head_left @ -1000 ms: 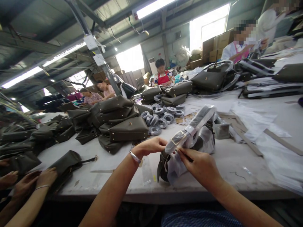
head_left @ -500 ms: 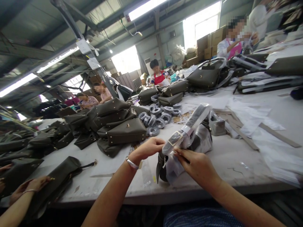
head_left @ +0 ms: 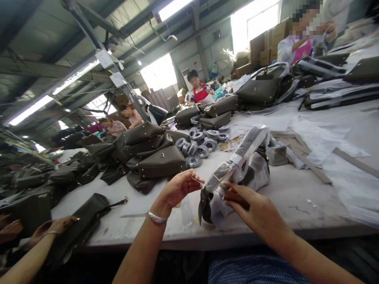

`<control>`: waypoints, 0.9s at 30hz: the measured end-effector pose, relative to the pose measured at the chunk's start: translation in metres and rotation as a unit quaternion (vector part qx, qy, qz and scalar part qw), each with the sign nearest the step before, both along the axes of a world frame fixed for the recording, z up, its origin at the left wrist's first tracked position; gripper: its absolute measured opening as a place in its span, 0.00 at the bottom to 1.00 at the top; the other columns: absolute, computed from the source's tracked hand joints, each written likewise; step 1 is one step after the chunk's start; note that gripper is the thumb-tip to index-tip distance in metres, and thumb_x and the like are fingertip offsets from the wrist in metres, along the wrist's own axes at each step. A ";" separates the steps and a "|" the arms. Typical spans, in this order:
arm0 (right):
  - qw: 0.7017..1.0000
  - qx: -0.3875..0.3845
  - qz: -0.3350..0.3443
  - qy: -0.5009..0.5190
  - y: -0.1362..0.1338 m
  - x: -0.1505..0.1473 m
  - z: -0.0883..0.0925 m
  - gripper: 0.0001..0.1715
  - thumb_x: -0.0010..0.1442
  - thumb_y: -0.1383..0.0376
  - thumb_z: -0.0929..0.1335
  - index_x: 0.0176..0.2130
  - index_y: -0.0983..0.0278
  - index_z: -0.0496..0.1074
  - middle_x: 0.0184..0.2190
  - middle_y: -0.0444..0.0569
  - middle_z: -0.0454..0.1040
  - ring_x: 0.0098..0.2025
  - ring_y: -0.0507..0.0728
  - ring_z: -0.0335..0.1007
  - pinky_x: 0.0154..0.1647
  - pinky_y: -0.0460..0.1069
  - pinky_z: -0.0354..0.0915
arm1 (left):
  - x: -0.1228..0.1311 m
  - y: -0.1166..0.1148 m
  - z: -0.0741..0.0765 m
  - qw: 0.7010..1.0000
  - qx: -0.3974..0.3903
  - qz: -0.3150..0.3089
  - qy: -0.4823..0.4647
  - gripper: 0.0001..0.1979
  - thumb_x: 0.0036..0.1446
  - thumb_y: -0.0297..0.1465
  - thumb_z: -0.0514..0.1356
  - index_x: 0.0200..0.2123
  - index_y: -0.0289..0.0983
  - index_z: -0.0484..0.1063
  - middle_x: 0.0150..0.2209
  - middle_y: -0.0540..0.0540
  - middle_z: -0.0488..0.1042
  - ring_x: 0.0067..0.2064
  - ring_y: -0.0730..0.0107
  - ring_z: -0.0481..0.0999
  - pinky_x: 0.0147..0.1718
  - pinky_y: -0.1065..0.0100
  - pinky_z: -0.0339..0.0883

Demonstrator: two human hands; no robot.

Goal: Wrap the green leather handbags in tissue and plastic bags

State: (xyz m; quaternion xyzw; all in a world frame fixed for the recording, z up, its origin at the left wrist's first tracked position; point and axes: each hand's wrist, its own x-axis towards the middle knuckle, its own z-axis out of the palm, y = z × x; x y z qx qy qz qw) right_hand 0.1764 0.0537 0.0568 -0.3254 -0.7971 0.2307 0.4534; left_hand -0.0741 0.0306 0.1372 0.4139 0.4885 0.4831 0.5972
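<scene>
In front of me on the table stands a dark olive handbag, partly covered in clear plastic and white tissue (head_left: 257, 171). Its strap (head_left: 241, 154) slants up, wrapped in clear film, with a gold rectangular buckle (head_left: 222, 171). My left hand (head_left: 180, 187), with a silver bracelet, is left of the strap's lower end; its fingers are curled, with a thin pale string (head_left: 196, 180) at the fingertips. My right hand (head_left: 251, 201) is just right of the strap. Its thumb and fingers are apart and curved, fingertips beside the wrapping. A dark leather flap (head_left: 205, 207) hangs below the buckle.
Olive handbags (head_left: 162, 161) are piled to the left. Coiled, wrapped straps (head_left: 203, 142) lie behind. Cardboard strips (head_left: 314, 167) and white sheets (head_left: 349, 185) lie to the right. A co-worker's hands (head_left: 59, 227) handle another bag (head_left: 85, 215) at the left edge.
My left hand has drawn slightly away from the strap, turning so its palm and the thin string show. My right thumb and fingers have spread apart. The view has shifted slightly.
</scene>
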 end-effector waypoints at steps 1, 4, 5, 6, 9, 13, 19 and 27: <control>1.000 0.004 -0.006 0.007 -0.003 0.002 0.001 0.24 0.62 0.67 0.71 0.57 0.59 0.69 0.46 0.48 0.79 0.45 0.59 0.78 0.45 0.51 0.75 | 0.000 -0.004 -0.002 1.000 0.009 0.017 -0.024 0.15 0.59 0.43 0.64 0.34 0.36 0.72 0.33 0.50 0.72 0.41 0.70 0.77 0.48 0.65 0.72; 0.997 0.042 0.015 0.060 -0.012 0.008 0.006 0.13 0.63 0.68 0.70 0.49 0.58 0.74 0.43 0.47 0.80 0.43 0.57 0.78 0.44 0.50 0.75 | 0.006 -0.014 -0.009 0.989 0.052 0.066 -0.119 0.11 0.59 0.37 0.65 0.40 0.38 0.74 0.29 0.55 0.68 0.37 0.77 0.76 0.51 0.67 0.71; 0.994 0.058 0.045 0.081 -0.015 0.009 0.009 0.11 0.64 0.69 0.69 0.46 0.58 0.75 0.41 0.47 0.80 0.43 0.57 0.78 0.44 0.49 0.74 | 0.009 -0.017 -0.011 0.984 0.065 0.075 -0.150 0.11 0.58 0.34 0.67 0.43 0.37 0.75 0.29 0.55 0.69 0.36 0.78 0.76 0.51 0.68 0.71; 0.989 0.074 0.080 0.098 -0.016 0.009 0.012 0.10 0.64 0.70 0.68 0.44 0.58 0.75 0.41 0.47 0.80 0.43 0.56 0.78 0.45 0.49 0.74 | 0.013 -0.018 -0.013 0.978 0.074 0.080 -0.175 0.14 0.56 0.31 0.68 0.46 0.37 0.75 0.32 0.53 0.71 0.36 0.79 0.76 0.50 0.69 0.71; 0.968 0.115 0.185 0.124 -0.017 0.006 0.024 0.14 0.65 0.73 0.64 0.45 0.60 0.75 0.43 0.49 0.80 0.48 0.58 0.76 0.51 0.52 0.73 | 0.025 -0.019 -0.018 0.977 0.086 0.088 -0.176 0.20 0.52 0.27 0.70 0.49 0.40 0.76 0.45 0.48 0.76 0.35 0.81 0.75 0.41 0.75 0.72; 0.963 0.123 0.202 0.132 -0.012 -0.009 0.040 0.16 0.66 0.72 0.63 0.49 0.59 0.74 0.44 0.49 0.80 0.47 0.57 0.77 0.51 0.51 0.73 | 0.033 -0.012 -0.024 0.986 0.104 0.095 -0.085 0.19 0.50 0.34 0.72 0.47 0.42 0.79 0.53 0.42 0.75 0.30 0.84 0.70 0.24 0.80 0.61; 0.993 0.066 0.055 0.087 -0.003 -0.035 0.063 0.34 0.65 0.67 0.67 0.67 0.57 0.58 0.42 0.46 0.81 0.42 0.57 0.80 0.42 0.46 0.75 | 0.033 -0.013 -0.016 0.977 0.203 0.053 0.028 0.36 0.41 0.55 0.70 0.48 0.37 0.78 0.49 0.39 0.77 0.38 0.68 0.74 0.38 0.68 0.68; 0.993 0.100 0.044 -0.036 0.002 -0.034 0.078 0.42 0.63 0.70 0.66 0.70 0.54 0.50 0.39 0.43 0.82 0.37 0.58 0.81 0.36 0.46 0.75 | 0.048 -0.041 0.021 0.910 0.294 0.048 0.288 0.21 0.54 0.32 0.69 0.52 0.44 0.76 0.53 0.42 0.73 0.51 0.59 0.74 0.42 0.66 0.76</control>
